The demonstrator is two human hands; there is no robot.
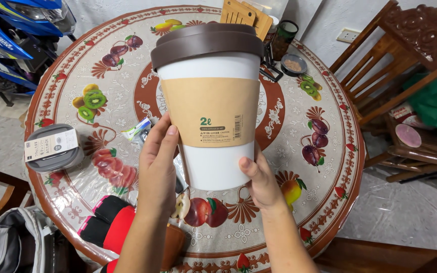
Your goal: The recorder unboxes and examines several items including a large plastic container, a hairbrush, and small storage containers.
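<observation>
the person holds a big cup-shaped container, white with a tan paper sleeve and a brown lid, up in front of the camera, lifted clear above the round worktop and its fruit-patterned cover. the left hand lies flat along the container's side, fingers stretched upward over the sleeve's edge, steadying it. the right hand cups the lower corner, thumb pressed on the white wall, seemingly carrying the weight from beneath. the printed side of the sleeve faces the person, as if turned for a look. on the worktop's left edge sits a grey lidded box; a wooden chair stands to the right.
</observation>
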